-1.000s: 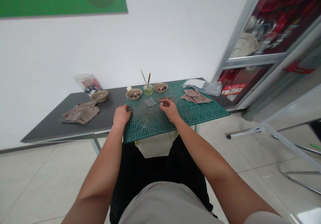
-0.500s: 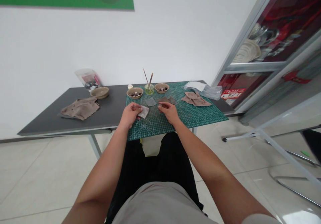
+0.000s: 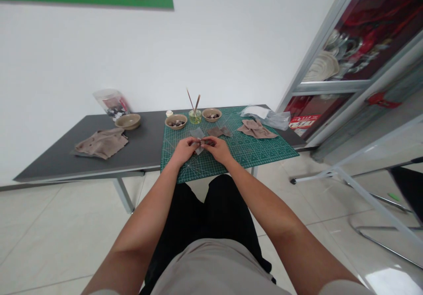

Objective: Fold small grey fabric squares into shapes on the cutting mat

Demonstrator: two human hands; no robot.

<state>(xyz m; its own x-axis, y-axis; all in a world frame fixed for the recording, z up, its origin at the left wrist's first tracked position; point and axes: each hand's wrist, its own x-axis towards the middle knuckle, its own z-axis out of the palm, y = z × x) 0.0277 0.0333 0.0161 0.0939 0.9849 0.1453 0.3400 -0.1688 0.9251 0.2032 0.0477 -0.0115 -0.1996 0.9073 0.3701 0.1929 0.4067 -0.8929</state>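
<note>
Over the green cutting mat (image 3: pixel 264 152), my left hand (image 3: pixel 185 149) pinches a small pale grey square sheet (image 3: pixel 198 150). My right hand (image 3: pixel 217 149) has come up against it, its thumb and fingers closed at the sheet's edge. Whatever sits between the right fingertips is too small to make out. Just beyond the hands lie a grey translucent square (image 3: pixel 197 132) and some brownish-grey squares (image 3: pixel 215 131). Two tan bowls, one on the left (image 3: pixel 176 122) and one on the right (image 3: pixel 212 115), hold small dark pieces.
Between the bowls stands a glass jar (image 3: pixel 195 117) with two thin sticks. A brown cloth (image 3: pixel 256 129) and a plastic bag (image 3: pixel 267 116) lie at right. On the dark table (image 3: pixel 145 147) are another cloth (image 3: pixel 102 143), a bowl (image 3: pixel 128 121) and a clear container (image 3: pixel 112 103).
My hands were apart and have met over the mat. The left carried the pale sheet rightward; the right moved left, away from the brownish squares.
</note>
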